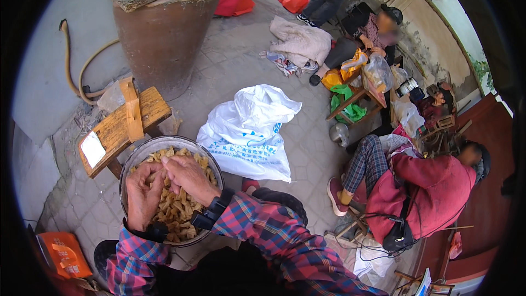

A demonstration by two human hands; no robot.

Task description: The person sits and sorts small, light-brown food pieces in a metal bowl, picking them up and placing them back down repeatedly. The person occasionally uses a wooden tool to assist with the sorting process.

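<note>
A round metal basin (220, 172) in front of me is filled with small tan, dried-looking pieces (176, 209). I cannot tell what they are made of. Above the pieces, my left hand (144, 193) and my right hand (191, 176) meet with fingertips together. They seem to pinch one small tan piece (163, 175) between them, mostly hidden by the fingers. Both wrists carry black bands under plaid sleeves. Beyond the basin, to the right, a white woven sack (250, 135) with blue printing lies slumped on the paving.
A wooden bench (119, 127) with a strap-like wooden piece stands left of the basin. Behind it rises a large clay jar (164, 41) topped by a stone slab. An orange bag (65, 255) lies lower left. Several people sit or stand to the right, near a small stool (374, 94) holding plastic bags.
</note>
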